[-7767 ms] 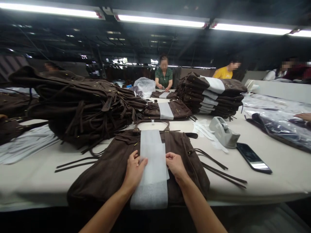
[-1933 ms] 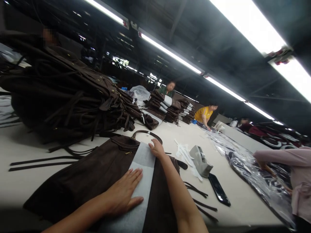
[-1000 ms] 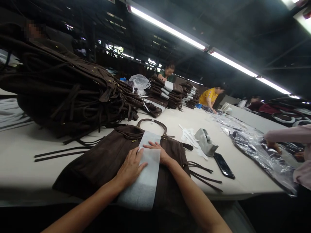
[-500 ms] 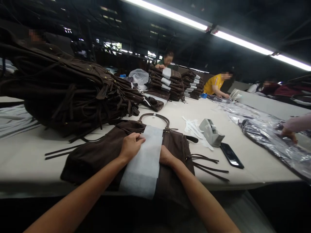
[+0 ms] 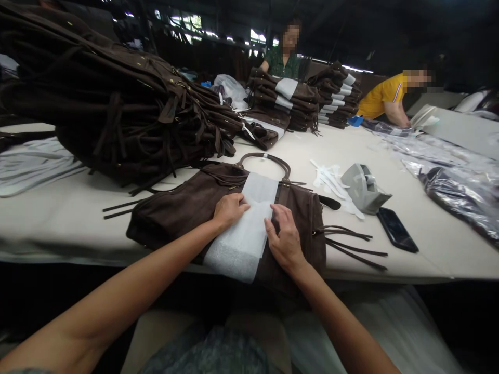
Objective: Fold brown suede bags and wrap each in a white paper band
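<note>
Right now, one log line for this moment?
left hand: on white strip, left edge | right hand: at strip's right edge | bag: on table, under strip | tape dispenser, phone: right of bag

A mottled dark-grey garment (image 5: 210, 353) is covering the wearer's body, while the forearms (image 5: 128, 291), left hand (image 5: 231, 209) and right hand (image 5: 285, 240) are showing bare.

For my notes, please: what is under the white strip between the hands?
The brown bag lies under the white strip and shows on both sides; the part beneath is covered and cannot be seen.
</note>
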`<state>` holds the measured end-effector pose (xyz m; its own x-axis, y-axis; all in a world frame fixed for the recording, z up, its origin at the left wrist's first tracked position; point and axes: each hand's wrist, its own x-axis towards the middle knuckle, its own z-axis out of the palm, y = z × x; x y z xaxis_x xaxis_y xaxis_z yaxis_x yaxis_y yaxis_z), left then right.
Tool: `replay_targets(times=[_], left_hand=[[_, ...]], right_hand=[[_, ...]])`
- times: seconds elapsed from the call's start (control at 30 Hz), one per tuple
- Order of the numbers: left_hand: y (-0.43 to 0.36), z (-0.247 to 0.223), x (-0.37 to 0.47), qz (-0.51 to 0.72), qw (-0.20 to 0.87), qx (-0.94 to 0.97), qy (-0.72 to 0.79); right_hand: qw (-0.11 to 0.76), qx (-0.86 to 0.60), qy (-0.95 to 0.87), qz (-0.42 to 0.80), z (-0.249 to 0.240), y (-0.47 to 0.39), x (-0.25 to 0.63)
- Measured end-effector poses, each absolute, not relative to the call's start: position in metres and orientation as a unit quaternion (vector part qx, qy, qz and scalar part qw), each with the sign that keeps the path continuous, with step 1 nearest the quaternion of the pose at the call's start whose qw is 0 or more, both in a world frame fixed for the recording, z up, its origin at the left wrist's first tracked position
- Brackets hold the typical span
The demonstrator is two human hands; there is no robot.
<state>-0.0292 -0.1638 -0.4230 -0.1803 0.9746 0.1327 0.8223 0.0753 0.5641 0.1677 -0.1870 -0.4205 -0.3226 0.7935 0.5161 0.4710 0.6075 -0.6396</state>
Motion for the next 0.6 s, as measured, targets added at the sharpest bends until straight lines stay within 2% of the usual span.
replay_targets(times=[0.07, 0.13, 0.2, 0.33, 0.43, 0.53, 0.6], left_hand=[[-0.162, -0.424, -0.029, 0.26, 0.132, 0.629, 0.721], [-0.161, -0.426, -0.03, 0.252, 0.122, 0.632, 0.722], [-0.16, -0.425, -0.03, 0.247, 0.109, 0.637, 0.722], [-0.17, -0.415, -0.025, 0.273, 0.037, 0.653, 0.706], [-0.185, -0.41, -0.023, 0.305, -0.006, 0.713, 0.631], [-0.195, -0.425, -0.029, 0.293, 0.024, 0.81, 0.508], [-0.194, -0.444, -0.036, 0.271, 0.05, 0.825, 0.494]], right_hand=[[0.34, -0.373, -0.851, 0.146, -0.417, -0.197, 0.162], [0.237, -0.359, -0.891, 0.144, -0.419, -0.204, 0.155], [0.175, -0.371, -0.899, 0.157, -0.426, -0.209, 0.151], [0.165, -0.394, -0.889, 0.167, -0.433, -0.211, 0.15], [0.171, -0.394, -0.885, 0.181, -0.429, -0.21, 0.153], [0.172, -0.391, -0.883, 0.195, -0.424, -0.21, 0.154], [0.176, -0.391, -0.881, 0.203, -0.422, -0.21, 0.154]])
